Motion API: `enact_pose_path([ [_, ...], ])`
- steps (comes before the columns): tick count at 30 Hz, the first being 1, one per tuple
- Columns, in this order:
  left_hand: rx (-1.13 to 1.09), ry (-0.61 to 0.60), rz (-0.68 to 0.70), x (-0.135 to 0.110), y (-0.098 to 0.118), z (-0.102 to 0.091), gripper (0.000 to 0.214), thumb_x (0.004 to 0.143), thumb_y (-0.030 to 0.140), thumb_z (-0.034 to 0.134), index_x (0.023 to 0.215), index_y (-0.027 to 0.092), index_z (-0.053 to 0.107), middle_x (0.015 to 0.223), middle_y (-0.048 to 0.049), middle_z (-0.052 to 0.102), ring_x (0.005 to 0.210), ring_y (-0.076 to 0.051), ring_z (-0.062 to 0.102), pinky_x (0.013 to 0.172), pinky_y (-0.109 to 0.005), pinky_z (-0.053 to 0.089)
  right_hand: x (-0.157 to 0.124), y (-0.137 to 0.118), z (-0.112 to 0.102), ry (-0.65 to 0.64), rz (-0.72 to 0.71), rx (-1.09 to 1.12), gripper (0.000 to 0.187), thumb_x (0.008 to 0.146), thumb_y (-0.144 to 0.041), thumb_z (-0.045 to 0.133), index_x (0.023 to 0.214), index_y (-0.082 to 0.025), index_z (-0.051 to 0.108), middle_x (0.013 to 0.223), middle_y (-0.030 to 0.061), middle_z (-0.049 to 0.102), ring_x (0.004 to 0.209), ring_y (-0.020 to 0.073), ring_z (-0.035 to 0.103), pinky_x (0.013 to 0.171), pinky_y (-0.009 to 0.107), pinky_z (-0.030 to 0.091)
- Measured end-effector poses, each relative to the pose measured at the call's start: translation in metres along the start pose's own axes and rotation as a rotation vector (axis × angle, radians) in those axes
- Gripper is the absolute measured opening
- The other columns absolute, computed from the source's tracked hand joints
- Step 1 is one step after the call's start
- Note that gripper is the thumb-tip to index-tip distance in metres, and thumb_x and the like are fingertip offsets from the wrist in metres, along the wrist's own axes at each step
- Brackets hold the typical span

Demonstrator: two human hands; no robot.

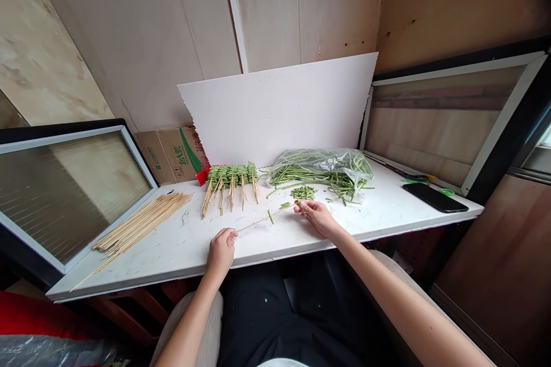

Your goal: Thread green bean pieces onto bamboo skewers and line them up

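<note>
Head view: two bare hands hold a thin wooden skewer over the near edge of a white table.

The left hand (221, 246) pinches the near-left end of the skewer (257, 222); the right hand (317, 217) has its fingertips pressed together at the far-right end, though exactly what they pinch there is too small to tell. One short green bean piece (270, 217) crosses the skewer's line; whether it is threaded is unclear. At left on the table (258, 248) lies a fanned bundle of bare sticks (144, 221); at right, a black phone (434, 197). Just beyond the right hand sits a small pile of cut beans (303, 192). Farther back, loaded skewers (230, 175) stand left of a clear plastic bag (322, 160) of long beans, before a white board (279, 114).
</note>
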State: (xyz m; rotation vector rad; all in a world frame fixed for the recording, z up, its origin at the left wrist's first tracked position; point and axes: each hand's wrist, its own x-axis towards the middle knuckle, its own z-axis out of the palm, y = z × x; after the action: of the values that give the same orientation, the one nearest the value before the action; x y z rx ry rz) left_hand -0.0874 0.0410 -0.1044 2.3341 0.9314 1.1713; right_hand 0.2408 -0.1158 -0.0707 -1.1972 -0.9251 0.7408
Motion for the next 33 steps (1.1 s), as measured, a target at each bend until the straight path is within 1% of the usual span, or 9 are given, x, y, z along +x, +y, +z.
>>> enact_pose_path([
  [8,0.017,-0.005,0.007,-0.0008,0.0013,-0.0015,0.031,0.083,0.004,0.041,0.084,0.020,0.067,0.082,-0.0037,0.071,0.076,-0.018,0.067,0.071,-0.027,0.048,-0.0009,-0.0017,0.0007,0.002,0.011,0.042,0.052,0.076,-0.072,0.079,0.086,-0.021,0.076,0.096,0.0086,0.076,0.093,0.0233,0.065,0.076,0.031,0.046],
  [13,0.034,-0.005,0.014,-0.0009,0.0015,-0.0017,0.029,0.084,0.004,0.043,0.084,0.021,0.067,0.085,-0.0041,0.072,0.080,-0.020,0.068,0.073,-0.028,0.049,-0.0009,-0.0025,0.0007,0.027,0.035,0.065,0.051,0.073,-0.071,0.082,0.089,-0.022,0.078,0.095,0.0079,0.076,0.090,0.0230,0.065,0.074,0.032,0.046],
  [20,0.018,-0.005,0.010,-0.0003,0.0011,-0.0003,0.032,0.083,0.002,0.042,0.084,0.021,0.068,0.086,-0.0041,0.073,0.083,-0.020,0.070,0.077,-0.029,0.051,-0.0005,-0.0011,0.0000,0.017,0.037,0.088,0.050,0.074,-0.069,0.083,0.093,-0.022,0.078,0.097,0.0077,0.075,0.090,0.0220,0.064,0.075,0.031,0.047],
  [28,0.019,-0.004,0.011,-0.0002,0.0017,-0.0005,0.029,0.083,0.003,0.044,0.085,0.021,0.067,0.087,-0.0043,0.073,0.084,-0.020,0.071,0.077,-0.029,0.052,-0.0018,-0.0044,0.0018,0.015,0.036,0.069,0.056,0.072,-0.074,0.081,0.092,-0.021,0.077,0.095,0.0082,0.075,0.089,0.0219,0.063,0.074,0.031,0.047],
  [33,0.026,-0.001,0.016,-0.0007,0.0025,-0.0010,0.029,0.084,0.004,0.044,0.085,0.021,0.068,0.087,-0.0045,0.073,0.084,-0.020,0.071,0.077,-0.029,0.052,-0.0035,-0.0075,0.0029,0.019,0.032,0.021,0.062,0.071,-0.079,0.078,0.093,-0.021,0.077,0.097,0.0094,0.075,0.091,0.0237,0.064,0.074,0.031,0.047],
])
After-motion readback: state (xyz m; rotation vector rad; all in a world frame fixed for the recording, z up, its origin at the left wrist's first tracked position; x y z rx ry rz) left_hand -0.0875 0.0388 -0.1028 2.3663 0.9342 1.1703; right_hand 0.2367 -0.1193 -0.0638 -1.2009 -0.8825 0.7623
